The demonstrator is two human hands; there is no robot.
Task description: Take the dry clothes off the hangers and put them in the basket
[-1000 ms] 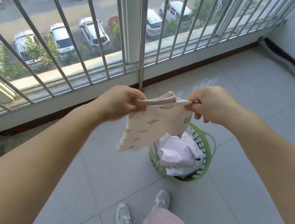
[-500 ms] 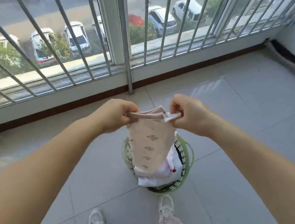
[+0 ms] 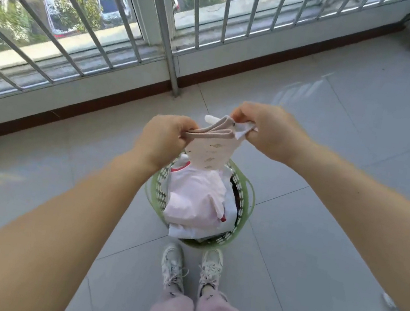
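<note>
A small pale pink patterned garment (image 3: 211,151) hangs folded between my two hands, directly above the green basket (image 3: 247,203). My left hand (image 3: 164,137) grips its beige waistband at the left end. My right hand (image 3: 265,130) pinches the waistband's right end together with a bit of white fabric. The basket stands on the floor just in front of my feet and holds pink and white clothes (image 3: 196,202) piled above its rim. No hanger is in view.
Metal window bars (image 3: 165,26) and a low sill with a brown skirting (image 3: 114,105) run along the far side. Grey floor tiles (image 3: 335,150) spread to the right. My white shoes (image 3: 190,267) stand close behind the basket.
My hands have come closer together and lower, bringing the garment from beside the basket to right over it. The view has tilted down, so the basket now lies near my feet.
</note>
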